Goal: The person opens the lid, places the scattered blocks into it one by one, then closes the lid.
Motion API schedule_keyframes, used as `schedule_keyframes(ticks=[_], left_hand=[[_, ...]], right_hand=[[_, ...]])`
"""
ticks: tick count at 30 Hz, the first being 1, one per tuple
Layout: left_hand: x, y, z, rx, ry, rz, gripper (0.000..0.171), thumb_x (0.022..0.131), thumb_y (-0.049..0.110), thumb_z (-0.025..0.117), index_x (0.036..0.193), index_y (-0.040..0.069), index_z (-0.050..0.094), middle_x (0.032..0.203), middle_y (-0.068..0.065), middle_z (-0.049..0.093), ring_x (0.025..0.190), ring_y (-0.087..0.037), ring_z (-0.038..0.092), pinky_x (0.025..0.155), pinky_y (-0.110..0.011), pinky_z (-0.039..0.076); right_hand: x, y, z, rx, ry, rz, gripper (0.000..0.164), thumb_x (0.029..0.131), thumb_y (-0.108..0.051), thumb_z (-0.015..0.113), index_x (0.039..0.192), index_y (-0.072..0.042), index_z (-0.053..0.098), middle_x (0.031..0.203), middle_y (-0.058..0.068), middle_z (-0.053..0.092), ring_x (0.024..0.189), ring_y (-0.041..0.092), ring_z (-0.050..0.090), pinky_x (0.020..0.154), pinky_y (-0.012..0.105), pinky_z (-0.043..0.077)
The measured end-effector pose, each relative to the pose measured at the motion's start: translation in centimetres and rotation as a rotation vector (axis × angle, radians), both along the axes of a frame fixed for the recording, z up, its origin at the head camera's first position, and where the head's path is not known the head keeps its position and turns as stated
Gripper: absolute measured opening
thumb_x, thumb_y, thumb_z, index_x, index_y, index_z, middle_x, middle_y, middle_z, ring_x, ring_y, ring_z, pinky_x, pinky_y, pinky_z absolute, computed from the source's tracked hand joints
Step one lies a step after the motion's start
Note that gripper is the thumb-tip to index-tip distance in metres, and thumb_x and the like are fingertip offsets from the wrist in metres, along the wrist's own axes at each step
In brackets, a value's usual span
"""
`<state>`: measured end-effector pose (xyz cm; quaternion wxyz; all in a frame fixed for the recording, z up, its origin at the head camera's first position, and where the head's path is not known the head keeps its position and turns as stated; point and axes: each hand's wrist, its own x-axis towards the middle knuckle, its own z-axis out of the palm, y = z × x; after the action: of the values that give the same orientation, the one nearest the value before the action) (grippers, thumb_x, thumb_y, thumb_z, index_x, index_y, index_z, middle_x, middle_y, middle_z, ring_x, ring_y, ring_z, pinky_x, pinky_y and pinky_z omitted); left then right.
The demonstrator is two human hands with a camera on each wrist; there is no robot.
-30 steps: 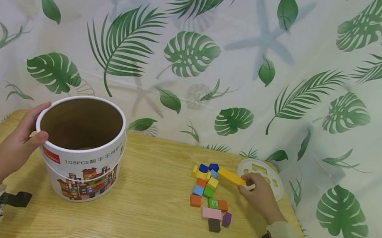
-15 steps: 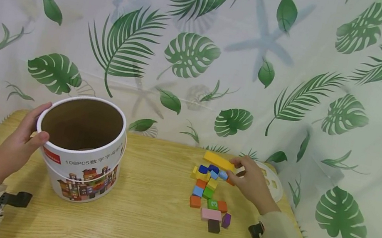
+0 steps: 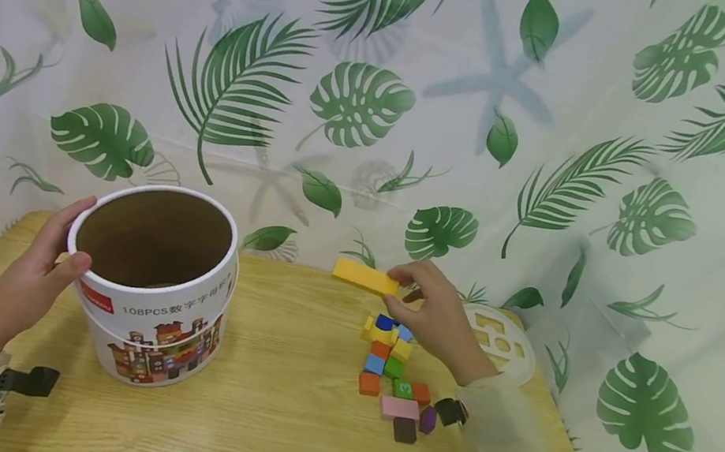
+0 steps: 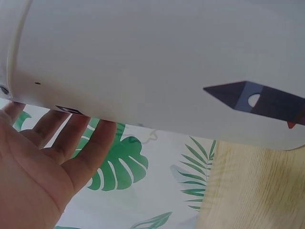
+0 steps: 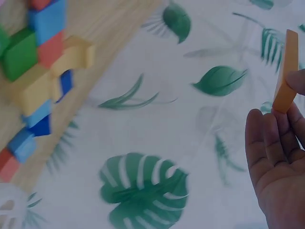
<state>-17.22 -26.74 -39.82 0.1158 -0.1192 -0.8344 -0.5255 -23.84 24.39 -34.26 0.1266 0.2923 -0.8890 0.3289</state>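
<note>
Clock centred on the table, 12 = far edge. Table (image 3: 274,411): wood-look top, leaf-print sheet (image 3: 371,171) behind. White bucket (image 3: 138,298) upright at 10 o'clock, mouth up; interior mostly dark, can't confirm contents. Left hand (image 3: 39,272) on bucket's 9 o'clock side: fingers spread apart and curved against the wall, thumb near the rim. Good brace; keep pressure light so the bucket doesn't tip or skid. Right hand (image 3: 436,322) at 1–2 o'clock, thumb and fingers clamped on one end of the yellow block (image 3: 364,277), remaining fingers loose. White cutout disc (image 3: 521,367) at 2 o'clock, partly hidden by that hand. Yellow block at 1 o'clock, looks off the table, long axis pointing roughly toward 9–10. End grip means most of its length overhangs, so I'd expect it to twist if the pinch slackens: firm up, keep it level. Stay above the loose blocks at 2–3 o'clock: pink block (image 3: 400,408), dark block (image 3: 404,430) and purple block (image 3: 428,419) sit at the near end, right under the forearm side. Keep the wrist camera (image 3: 449,411) and sleeve high so nothing gets dragged.
</note>
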Motion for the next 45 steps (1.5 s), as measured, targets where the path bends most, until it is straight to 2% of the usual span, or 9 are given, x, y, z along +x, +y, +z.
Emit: schedule_keyframes(ticks=[6, 11, 19, 26, 31, 38, 45], left_hand=[[0.1, 0.0, 0.0, 0.001, -0.001, 0.002, 0.072, 0.108, 0.039, 0.050, 0.166, 0.037, 0.008, 0.165, -0.019, 0.021, 0.144, -0.046, 0.021, 0.098, -0.087, 0.024], [0.2, 0.1, 0.1, -0.003, 0.008, 0.002, 0.072, 0.108, 0.038, 0.051, 0.166, 0.036, 0.008, 0.165, -0.020, 0.021, 0.144, -0.048, 0.022, 0.098, -0.087, 0.024], [0.1, 0.2, 0.4, -0.004, 0.004, -0.003, 0.072, 0.108, 0.036, 0.050, 0.166, 0.036, 0.008, 0.165, -0.020, 0.022, 0.143, -0.046, 0.023, 0.097, -0.087, 0.025], [-0.1, 0.0, 0.5, 0.005, 0.015, -0.009, 0.070, 0.109, 0.037, 0.050, 0.166, 0.035, 0.009, 0.165, -0.020, 0.022, 0.144, -0.041, 0.023, 0.098, -0.088, 0.023], [-0.2, 0.0, 0.5, 0.005, 0.009, -0.014, 0.071, 0.108, 0.038, 0.050, 0.166, 0.034, 0.008, 0.165, -0.021, 0.022, 0.143, -0.046, 0.023, 0.098, -0.087, 0.024], [-0.2, 0.0, 0.6, -0.001, -0.009, -0.008, 0.072, 0.108, 0.039, 0.050, 0.166, 0.034, 0.007, 0.166, -0.021, 0.020, 0.143, -0.051, 0.022, 0.097, -0.087, 0.026], [-0.3, 0.0, 0.8, -0.001, -0.016, -0.015, 0.072, 0.108, 0.039, 0.049, 0.166, 0.034, 0.006, 0.165, -0.022, 0.020, 0.141, -0.050, 0.024, 0.097, -0.086, 0.026]], right_hand=[[0.4, -3.8, 2.0, 0.023, 0.081, 0.102, 0.025, 0.092, -0.008, 0.077, 0.116, -0.008, 0.067, 0.115, 0.005, 0.063, 0.103, 0.022, 0.062, 0.081, 0.031, 0.059], [0.2, -6.7, 2.9, 0.031, 0.158, 0.167, 0.024, 0.093, -0.009, 0.077, 0.115, -0.007, 0.068, 0.114, 0.003, 0.063, 0.102, 0.015, 0.059, 0.082, 0.024, 0.057], [0.5, -11.9, 4.3, 0.043, 0.244, 0.260, 0.024, 0.091, -0.009, 0.077, 0.114, -0.006, 0.069, 0.113, 0.003, 0.064, 0.103, 0.015, 0.057, 0.084, 0.022, 0.054], [0.8, -16.4, 5.1, 0.066, 0.210, 0.323, 0.025, 0.092, -0.009, 0.077, 0.116, -0.005, 0.069, 0.113, 0.004, 0.063, 0.102, 0.016, 0.059, 0.091, 0.020, 0.052], [1.1, -18.7, 5.1, 0.117, 0.168, 0.325, 0.026, 0.094, -0.013, 0.075, 0.118, -0.006, 0.069, 0.115, 0.004, 0.063, 0.104, 0.017, 0.059, 0.094, 0.021, 0.049], [1.1, -20.7, 5.1, 0.137, 0.162, 0.344, 0.025, 0.095, -0.014, 0.073, 0.119, -0.007, 0.068, 0.111, 0.002, 0.061, 0.100, 0.015, 0.058, 0.087, 0.017, 0.046], [0.7, -22.4, 5.0, 0.197, 0.147, 0.299, 0.027, 0.095, -0.019, 0.074, 0.120, -0.009, 0.069, 0.113, -0.002, 0.061, 0.097, 0.009, 0.054, 0.083, 0.012, 0.044]])
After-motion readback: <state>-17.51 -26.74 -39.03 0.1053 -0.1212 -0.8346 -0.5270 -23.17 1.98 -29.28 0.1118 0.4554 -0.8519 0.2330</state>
